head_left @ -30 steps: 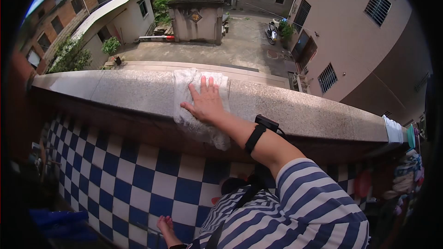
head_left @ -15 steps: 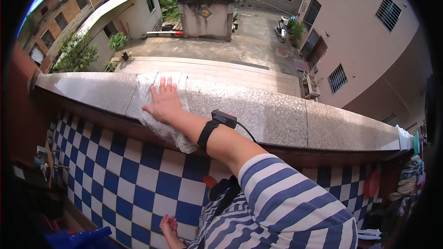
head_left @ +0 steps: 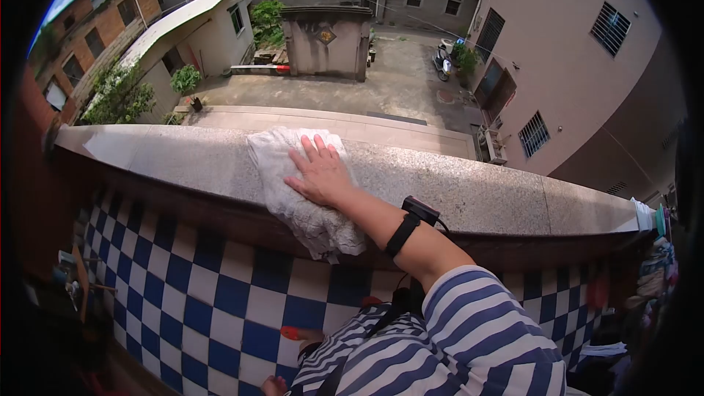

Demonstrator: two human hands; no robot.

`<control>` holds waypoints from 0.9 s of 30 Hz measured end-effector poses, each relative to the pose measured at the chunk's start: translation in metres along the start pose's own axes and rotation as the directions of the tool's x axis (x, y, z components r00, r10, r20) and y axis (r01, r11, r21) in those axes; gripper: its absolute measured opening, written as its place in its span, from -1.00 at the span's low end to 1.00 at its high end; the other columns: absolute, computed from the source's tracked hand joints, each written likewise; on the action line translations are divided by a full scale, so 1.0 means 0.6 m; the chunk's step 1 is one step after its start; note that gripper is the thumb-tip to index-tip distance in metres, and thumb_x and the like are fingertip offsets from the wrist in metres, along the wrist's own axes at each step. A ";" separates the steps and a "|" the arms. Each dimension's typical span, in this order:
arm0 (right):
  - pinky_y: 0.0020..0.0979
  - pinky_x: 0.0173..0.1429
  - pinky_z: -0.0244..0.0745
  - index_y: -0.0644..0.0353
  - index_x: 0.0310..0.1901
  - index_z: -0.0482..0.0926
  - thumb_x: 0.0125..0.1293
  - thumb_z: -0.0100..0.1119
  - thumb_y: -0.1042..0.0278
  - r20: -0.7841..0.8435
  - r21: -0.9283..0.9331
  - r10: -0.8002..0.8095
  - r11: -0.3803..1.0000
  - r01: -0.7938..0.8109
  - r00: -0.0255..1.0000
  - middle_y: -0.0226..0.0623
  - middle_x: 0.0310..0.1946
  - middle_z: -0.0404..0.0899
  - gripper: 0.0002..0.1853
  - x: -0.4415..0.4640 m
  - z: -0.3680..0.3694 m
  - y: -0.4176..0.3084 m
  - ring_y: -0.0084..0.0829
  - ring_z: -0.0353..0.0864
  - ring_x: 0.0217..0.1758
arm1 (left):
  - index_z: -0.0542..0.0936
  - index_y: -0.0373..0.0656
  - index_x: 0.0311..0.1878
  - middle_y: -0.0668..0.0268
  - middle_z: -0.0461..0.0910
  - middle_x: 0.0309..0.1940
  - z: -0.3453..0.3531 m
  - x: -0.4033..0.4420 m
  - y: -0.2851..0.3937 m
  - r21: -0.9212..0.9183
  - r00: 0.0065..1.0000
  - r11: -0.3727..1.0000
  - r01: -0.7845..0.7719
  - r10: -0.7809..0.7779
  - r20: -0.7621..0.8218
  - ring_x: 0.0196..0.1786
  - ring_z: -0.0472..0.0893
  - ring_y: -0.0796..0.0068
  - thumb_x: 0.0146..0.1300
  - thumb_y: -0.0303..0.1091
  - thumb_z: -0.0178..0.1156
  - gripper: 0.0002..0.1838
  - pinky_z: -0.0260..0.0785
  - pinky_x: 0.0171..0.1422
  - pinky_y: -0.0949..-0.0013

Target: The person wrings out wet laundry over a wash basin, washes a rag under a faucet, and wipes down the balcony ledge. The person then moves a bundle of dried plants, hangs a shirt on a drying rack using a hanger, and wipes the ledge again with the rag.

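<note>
My right hand (head_left: 320, 174) lies palm down on a crumpled whitish cloth (head_left: 273, 169), fingers spread and stretched out. The cloth rests on the top of a speckled stone ledge (head_left: 455, 183), and its near part hangs over the inner edge. A small black device (head_left: 421, 210) is strapped to my right forearm. Low at the bottom edge, my left hand (head_left: 274, 386) shows only in part, away from the ledge. Its fingers look curled, with nothing visible in them.
Below the ledge spreads a blue and white checkered floor (head_left: 232, 315), where my foot in an orange sandal (head_left: 295, 333) shows. Beyond lies a lower courtyard (head_left: 411, 95) with a parked scooter (head_left: 442, 64). Laundry (head_left: 651, 279) is heaped at the far right.
My right hand and the cloth appear farther right in the view, as does a ledge seam, so the camera has moved too. My left hand has dropped toward the bottom edge.
</note>
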State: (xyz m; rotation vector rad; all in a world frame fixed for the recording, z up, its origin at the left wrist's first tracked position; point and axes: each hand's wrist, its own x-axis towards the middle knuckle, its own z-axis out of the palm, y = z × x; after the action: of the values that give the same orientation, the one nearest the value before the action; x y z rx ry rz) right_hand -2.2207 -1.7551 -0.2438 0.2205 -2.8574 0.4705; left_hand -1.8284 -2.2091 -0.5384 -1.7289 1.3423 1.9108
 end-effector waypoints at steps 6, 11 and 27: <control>0.02 0.38 -0.02 0.04 0.32 0.26 0.29 -0.08 -0.21 -0.153 -0.312 0.379 0.858 -0.409 0.913 -0.04 0.38 0.07 -0.33 -0.119 -0.057 0.101 0.05 0.01 0.43 | 0.41 -0.16 0.01 0.19 0.57 -0.42 -0.043 0.081 0.221 0.041 0.977 0.976 -0.213 0.213 -0.002 -0.55 0.54 0.42 0.27 -0.42 -0.01 -0.75 0.30 -0.59 0.49; 0.06 0.42 -0.11 -0.10 0.39 0.15 0.31 -0.22 -0.32 -0.168 -0.358 0.678 0.634 -0.686 0.715 -0.02 0.43 -0.06 -0.29 -0.128 -0.056 0.121 0.12 -0.13 0.47 | 0.41 -0.14 0.03 0.18 0.59 -0.41 -0.137 0.144 0.330 0.097 0.979 0.977 -0.188 0.194 -0.059 -0.54 0.57 0.40 0.27 -0.46 -0.01 -0.74 0.34 -0.57 0.44; 0.03 0.41 -0.12 0.12 0.34 0.21 0.28 -0.17 -0.31 -0.037 -0.208 0.373 0.904 -0.373 0.927 0.26 0.35 0.00 -0.24 0.424 0.241 -0.432 0.24 -0.06 0.42 | 0.52 -0.21 -0.20 0.32 0.53 -0.40 -0.194 0.317 0.744 -0.087 0.976 0.988 -0.127 0.140 0.164 -0.33 0.53 0.45 0.33 -0.21 0.00 -0.75 0.36 -0.34 0.42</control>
State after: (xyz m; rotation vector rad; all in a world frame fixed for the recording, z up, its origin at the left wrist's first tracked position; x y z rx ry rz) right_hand -2.4472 -2.0735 -0.2349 -0.3726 -2.9272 0.2256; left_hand -2.1137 -2.6147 -0.4865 -1.5020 1.3692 2.1549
